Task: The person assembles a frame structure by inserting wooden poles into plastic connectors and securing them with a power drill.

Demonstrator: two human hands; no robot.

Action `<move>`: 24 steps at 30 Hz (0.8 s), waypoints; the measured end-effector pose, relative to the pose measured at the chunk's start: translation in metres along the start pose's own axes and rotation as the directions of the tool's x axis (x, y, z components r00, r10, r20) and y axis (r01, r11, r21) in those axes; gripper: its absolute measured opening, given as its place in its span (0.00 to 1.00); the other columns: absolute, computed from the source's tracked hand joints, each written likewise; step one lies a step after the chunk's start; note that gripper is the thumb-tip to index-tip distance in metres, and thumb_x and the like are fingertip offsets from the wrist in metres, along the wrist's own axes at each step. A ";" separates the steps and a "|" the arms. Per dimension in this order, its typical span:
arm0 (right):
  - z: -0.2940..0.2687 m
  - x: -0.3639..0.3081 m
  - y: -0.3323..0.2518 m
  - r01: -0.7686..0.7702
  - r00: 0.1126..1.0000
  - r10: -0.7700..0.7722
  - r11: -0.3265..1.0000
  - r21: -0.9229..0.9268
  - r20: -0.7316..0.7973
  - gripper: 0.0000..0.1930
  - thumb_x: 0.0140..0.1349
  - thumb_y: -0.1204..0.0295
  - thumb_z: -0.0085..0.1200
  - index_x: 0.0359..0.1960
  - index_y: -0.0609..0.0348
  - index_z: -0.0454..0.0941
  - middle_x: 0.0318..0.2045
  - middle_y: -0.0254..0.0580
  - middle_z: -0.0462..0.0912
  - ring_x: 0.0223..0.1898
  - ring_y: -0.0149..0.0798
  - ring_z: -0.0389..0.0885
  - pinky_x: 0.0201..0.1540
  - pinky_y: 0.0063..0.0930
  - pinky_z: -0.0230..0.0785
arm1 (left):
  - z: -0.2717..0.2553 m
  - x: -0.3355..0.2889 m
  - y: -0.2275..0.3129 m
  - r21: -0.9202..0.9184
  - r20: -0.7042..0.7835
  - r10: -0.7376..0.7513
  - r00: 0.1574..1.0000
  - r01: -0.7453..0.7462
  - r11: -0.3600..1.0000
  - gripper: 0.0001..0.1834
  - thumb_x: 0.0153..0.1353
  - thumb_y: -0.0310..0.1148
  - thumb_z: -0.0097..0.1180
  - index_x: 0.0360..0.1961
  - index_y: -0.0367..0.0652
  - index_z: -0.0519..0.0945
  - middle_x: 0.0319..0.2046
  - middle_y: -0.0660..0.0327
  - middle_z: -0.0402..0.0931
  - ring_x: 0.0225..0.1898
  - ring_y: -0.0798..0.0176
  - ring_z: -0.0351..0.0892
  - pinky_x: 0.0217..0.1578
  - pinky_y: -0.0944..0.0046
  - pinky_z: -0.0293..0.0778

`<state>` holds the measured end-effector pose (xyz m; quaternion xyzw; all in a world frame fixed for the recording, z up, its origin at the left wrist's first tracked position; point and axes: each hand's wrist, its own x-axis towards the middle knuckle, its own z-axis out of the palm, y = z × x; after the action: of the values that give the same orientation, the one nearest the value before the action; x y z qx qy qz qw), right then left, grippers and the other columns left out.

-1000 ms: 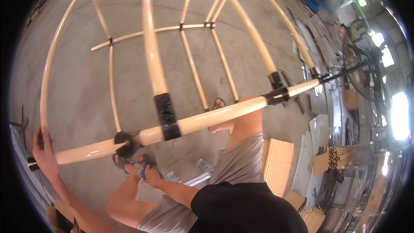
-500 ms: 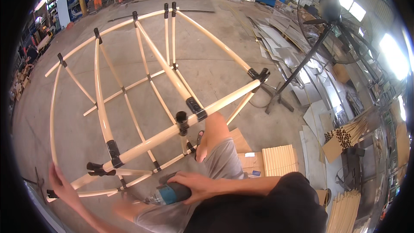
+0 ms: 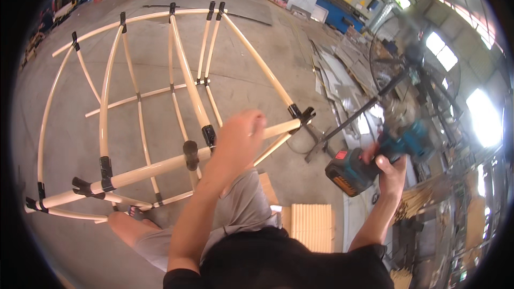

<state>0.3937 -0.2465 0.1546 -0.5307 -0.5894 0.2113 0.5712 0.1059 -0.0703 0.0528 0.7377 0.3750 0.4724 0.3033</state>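
Note:
My right hand [image 3: 392,174] grips a teal and black cordless drill [image 3: 411,140], held up off to the right, its large battery toward me and its front end blurred. My left hand [image 3: 239,138] is raised over the near rail [image 3: 147,174] of a frame made of cream pipes, just right of a black joint [image 3: 208,135]. Its fingers are curled together; whatever may be between them is hidden. A short upright black connector [image 3: 191,155] stands on the rail left of this hand. Another black joint [image 3: 306,116] sits at the rail's right end.
The pipe frame spreads over the concrete floor ahead and to the left. A pedestal fan [image 3: 412,56] stands at right, its base close to the frame. Metal sheets [image 3: 340,75] lie beyond it. Cream pipes [image 3: 311,228] are stacked on cardboard near my legs.
My left hand has left the frame's far-left corner and come right, over the rail. My right hand has carried the drill from my lap up and right. The view has shifted right.

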 end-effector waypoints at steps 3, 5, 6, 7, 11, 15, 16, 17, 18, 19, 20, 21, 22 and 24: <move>-0.023 0.010 0.038 -0.275 0.923 0.280 0.960 0.057 -0.266 0.22 0.57 0.74 0.63 0.53 0.66 0.72 0.25 0.39 0.78 0.26 0.35 0.77 0.33 0.29 0.72 | 0.079 0.069 -0.001 0.281 0.258 -0.074 0.963 -0.002 0.960 0.20 0.69 0.43 0.46 0.41 0.35 0.81 0.35 0.45 0.82 0.40 0.38 0.80 0.43 0.45 0.74; -0.021 0.024 0.061 -0.350 0.906 0.355 0.935 0.064 -0.230 0.18 0.56 0.76 0.63 0.48 0.65 0.76 0.26 0.39 0.78 0.26 0.33 0.78 0.29 0.27 0.71 | 0.118 0.112 -0.026 0.183 0.224 -0.395 0.891 0.360 0.915 0.23 0.70 0.45 0.44 0.41 0.33 0.80 0.37 0.45 0.82 0.42 0.39 0.80 0.45 0.46 0.74; -0.017 0.038 0.066 -0.380 0.905 0.378 0.924 0.029 -0.195 0.15 0.55 0.77 0.64 0.44 0.65 0.78 0.25 0.39 0.78 0.25 0.32 0.77 0.27 0.26 0.70 | 0.138 0.128 -0.055 0.183 0.182 -0.435 0.882 0.404 0.896 0.24 0.70 0.46 0.43 0.42 0.33 0.80 0.37 0.44 0.81 0.41 0.40 0.81 0.44 0.46 0.76; -0.008 0.054 0.074 -0.393 0.913 0.391 0.919 0.000 -0.119 0.14 0.55 0.78 0.64 0.43 0.65 0.78 0.25 0.38 0.78 0.24 0.31 0.77 0.26 0.25 0.69 | 0.149 0.141 -0.091 0.196 0.124 -0.476 0.871 0.449 0.872 0.24 0.71 0.47 0.42 0.43 0.33 0.79 0.37 0.43 0.81 0.41 0.40 0.82 0.43 0.46 0.78; -0.031 0.091 0.084 -0.476 0.877 0.476 0.849 -0.228 -0.058 0.10 0.52 0.78 0.67 0.34 0.62 0.79 0.22 0.34 0.78 0.20 0.29 0.75 0.20 0.24 0.66 | 0.182 0.143 -0.078 -0.217 0.451 -0.673 0.587 0.803 0.555 0.25 0.72 0.47 0.40 0.48 0.32 0.75 0.39 0.41 0.80 0.38 0.42 0.85 0.36 0.47 0.85; -0.008 0.154 0.077 -0.496 0.811 0.581 0.745 -0.446 0.069 0.11 0.49 0.75 0.69 0.31 0.61 0.79 0.20 0.35 0.78 0.16 0.29 0.73 0.17 0.25 0.63 | 0.198 0.148 -0.115 -0.474 0.624 -0.507 0.595 0.804 0.360 0.25 0.72 0.43 0.42 0.50 0.25 0.69 0.37 0.38 0.79 0.31 0.38 0.84 0.28 0.46 0.86; -0.006 0.164 0.072 -0.487 0.796 0.598 0.724 -0.488 0.093 0.11 0.49 0.75 0.70 0.30 0.61 0.80 0.19 0.35 0.78 0.16 0.29 0.73 0.16 0.25 0.63 | 0.197 0.149 -0.114 -0.463 0.658 -0.460 0.596 0.802 0.378 0.25 0.72 0.43 0.41 0.49 0.25 0.70 0.36 0.39 0.80 0.32 0.39 0.85 0.29 0.46 0.86; -0.002 0.171 0.069 -0.478 0.778 0.617 0.702 -0.528 0.117 0.11 0.48 0.75 0.70 0.30 0.61 0.80 0.19 0.35 0.78 0.16 0.28 0.73 0.16 0.25 0.62 | 0.198 0.149 -0.112 -0.452 0.690 -0.412 0.595 0.799 0.396 0.24 0.73 0.43 0.40 0.48 0.25 0.70 0.35 0.40 0.80 0.32 0.40 0.85 0.30 0.47 0.86; 0.005 0.177 0.067 -0.457 0.761 0.631 0.687 -0.565 0.151 0.11 0.48 0.75 0.70 0.29 0.61 0.80 0.19 0.36 0.78 0.15 0.28 0.73 0.16 0.24 0.62 | 0.196 0.149 -0.110 -0.459 0.681 -0.415 0.604 0.793 0.400 0.24 0.73 0.42 0.40 0.48 0.25 0.70 0.34 0.40 0.80 0.31 0.40 0.85 0.30 0.47 0.86; 0.012 0.179 0.066 -0.457 0.742 0.657 0.643 -0.615 0.136 0.11 0.47 0.75 0.71 0.30 0.62 0.80 0.19 0.36 0.79 0.14 0.28 0.72 0.15 0.24 0.61 | 0.196 0.147 -0.107 -0.466 0.671 -0.418 0.612 0.787 0.404 0.24 0.72 0.41 0.39 0.47 0.24 0.70 0.34 0.40 0.80 0.31 0.40 0.85 0.30 0.47 0.86; 0.015 0.180 0.067 -0.453 0.736 0.661 0.640 -0.621 0.144 0.11 0.47 0.75 0.71 0.29 0.62 0.80 0.19 0.36 0.79 0.14 0.28 0.72 0.16 0.24 0.61 | 0.195 0.146 -0.104 -0.473 0.661 -0.421 0.621 0.781 0.407 0.23 0.72 0.41 0.39 0.47 0.24 0.69 0.33 0.40 0.80 0.30 0.40 0.84 0.30 0.47 0.86; 0.018 0.181 0.067 -0.447 0.730 0.665 0.639 -0.626 0.156 0.11 0.46 0.75 0.71 0.29 0.62 0.80 0.19 0.36 0.79 0.15 0.28 0.73 0.16 0.24 0.61 | 0.195 0.147 -0.104 -0.480 0.673 -0.422 0.608 0.793 0.376 0.23 0.72 0.40 0.40 0.48 0.23 0.69 0.34 0.39 0.80 0.29 0.39 0.84 0.28 0.44 0.86; 0.020 0.183 0.067 -0.441 0.724 0.669 0.637 -0.632 0.168 0.11 0.46 0.75 0.71 0.29 0.62 0.80 0.19 0.36 0.79 0.15 0.29 0.73 0.16 0.24 0.61 | 0.195 0.148 -0.104 -0.486 0.684 -0.422 0.595 0.803 0.345 0.22 0.71 0.39 0.41 0.48 0.23 0.68 0.34 0.38 0.79 0.28 0.37 0.84 0.26 0.42 0.85; 0.018 0.187 0.074 -0.463 0.707 0.688 0.624 -0.629 0.162 0.11 0.46 0.77 0.71 0.28 0.62 0.80 0.19 0.36 0.79 0.15 0.29 0.73 0.16 0.24 0.61 | 0.197 0.148 -0.105 -0.492 0.692 -0.426 0.583 0.812 0.312 0.22 0.71 0.38 0.42 0.48 0.23 0.67 0.34 0.37 0.79 0.27 0.36 0.84 0.24 0.40 0.84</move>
<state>0.4460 -0.0527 0.1706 -0.7800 -0.5175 0.3104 0.1656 0.3008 0.0919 -0.0345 0.4003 0.3140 0.2433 0.8258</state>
